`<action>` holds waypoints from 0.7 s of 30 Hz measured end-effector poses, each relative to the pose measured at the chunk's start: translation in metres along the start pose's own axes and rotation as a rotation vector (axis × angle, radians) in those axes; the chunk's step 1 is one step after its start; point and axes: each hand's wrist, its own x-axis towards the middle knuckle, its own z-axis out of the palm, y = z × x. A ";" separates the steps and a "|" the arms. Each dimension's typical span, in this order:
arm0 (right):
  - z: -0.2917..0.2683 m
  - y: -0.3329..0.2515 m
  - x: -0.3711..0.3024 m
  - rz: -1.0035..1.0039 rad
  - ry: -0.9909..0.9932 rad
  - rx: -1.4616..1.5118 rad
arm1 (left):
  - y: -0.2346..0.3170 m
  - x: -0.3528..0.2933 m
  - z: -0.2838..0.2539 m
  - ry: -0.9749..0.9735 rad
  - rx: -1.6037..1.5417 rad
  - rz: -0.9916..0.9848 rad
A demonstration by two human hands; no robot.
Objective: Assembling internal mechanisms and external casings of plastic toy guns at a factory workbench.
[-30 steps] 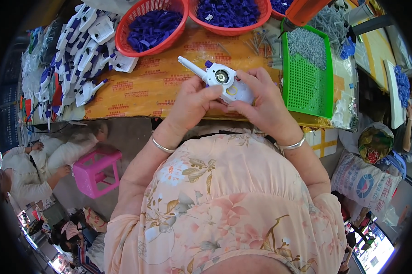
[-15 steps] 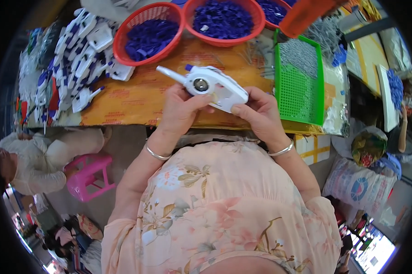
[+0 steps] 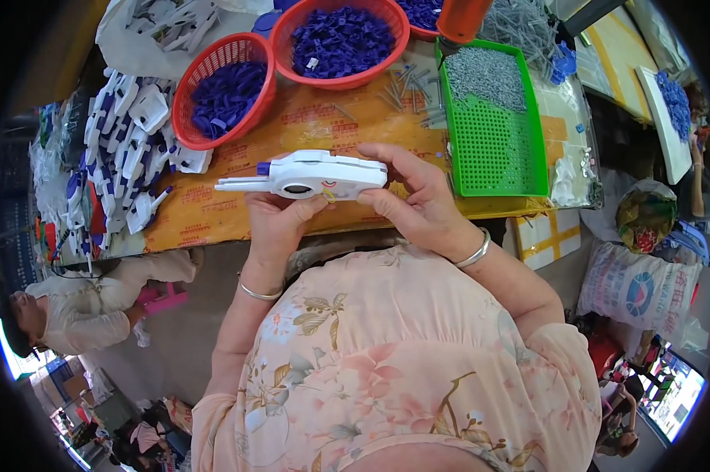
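Both my hands hold a white plastic gun-shaped casing (image 3: 308, 175) with a small blue tip at its left end, level above the table edge. My left hand (image 3: 278, 223) grips it from below near its middle. My right hand (image 3: 414, 197) clasps its right end, thumb underneath and fingers over the top. Beyond the casing lies the orange-covered table (image 3: 237, 204).
Two red baskets of blue plastic parts (image 3: 223, 90) (image 3: 341, 39) stand at the back. A green tray of grey metal pins (image 3: 493, 118) is to the right. A heap of finished white casings (image 3: 119, 157) lies at the left. Another person (image 3: 79, 307) sits at the lower left beside a pink stool.
The casing has been turned from flat, showing its round inner hole, to edge-on and level. My hands have shifted along it, and the view has tilted.
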 end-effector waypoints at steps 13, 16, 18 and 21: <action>-0.014 0.018 -0.003 0.175 -0.083 0.119 | 0.008 -0.004 0.009 -0.110 0.021 -0.065; -0.013 0.019 -0.003 0.167 -0.071 0.118 | 0.003 -0.005 0.006 -0.077 -0.090 -0.078; -0.014 0.019 -0.003 0.175 -0.074 0.134 | 0.002 -0.005 0.006 -0.065 -0.059 -0.070; -0.015 0.020 -0.003 0.165 -0.077 0.118 | 0.004 -0.005 0.007 -0.109 0.008 -0.019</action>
